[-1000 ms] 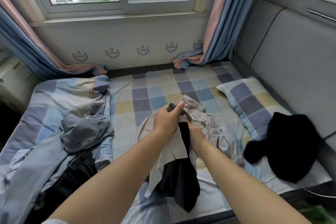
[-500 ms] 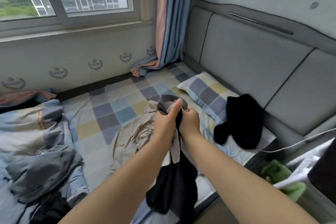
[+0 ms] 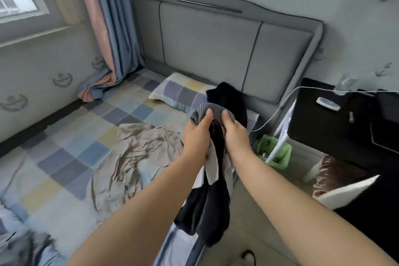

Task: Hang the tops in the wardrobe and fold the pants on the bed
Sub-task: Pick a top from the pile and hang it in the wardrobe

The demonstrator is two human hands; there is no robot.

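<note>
Left hand (image 3: 197,136) and right hand (image 3: 236,134) both clamped on the black top's (image 3: 207,211) grey ribbed collar (image 3: 203,112), body hanging clear of the bed (image 3: 86,157), probably for hanging.

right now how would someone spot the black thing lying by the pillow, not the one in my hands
Start at the grey padded headboard and drop to the checked pillow at its foot. The black garment lies bunched at the pillow's right end, against the headboard. Unlike the beige garment spread mid-bed, it is solid black, and no hand touches it.
</note>
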